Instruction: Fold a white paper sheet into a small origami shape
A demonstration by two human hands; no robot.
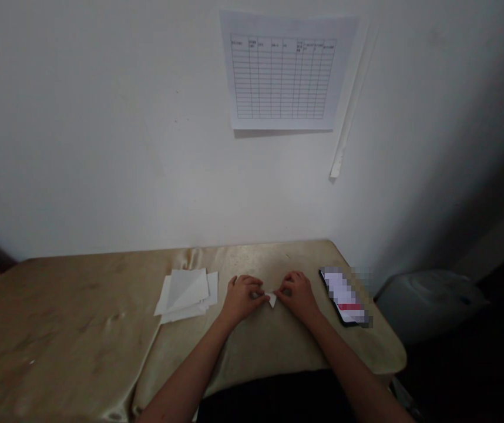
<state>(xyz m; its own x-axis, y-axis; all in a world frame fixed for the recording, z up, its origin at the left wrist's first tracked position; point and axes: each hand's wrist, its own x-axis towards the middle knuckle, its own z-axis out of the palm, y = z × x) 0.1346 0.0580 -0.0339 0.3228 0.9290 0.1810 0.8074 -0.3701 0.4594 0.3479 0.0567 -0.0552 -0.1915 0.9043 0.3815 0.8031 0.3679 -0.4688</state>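
Note:
My left hand (239, 298) and my right hand (298, 295) rest close together on the tan cloth-covered table (80, 317). Between their fingertips lies a small folded piece of white paper (272, 299), of which only a pointed corner shows. Both hands have their fingers curled and pinched on that paper, the left from its left side, the right from its right side. A loose stack of white paper sheets (187, 292) lies just left of my left hand.
A phone (343, 296) with a lit screen lies to the right of my right hand, near the table's right edge. A printed table sheet (282, 73) hangs on the white wall. A grey bin (428, 299) stands beyond the table's right side.

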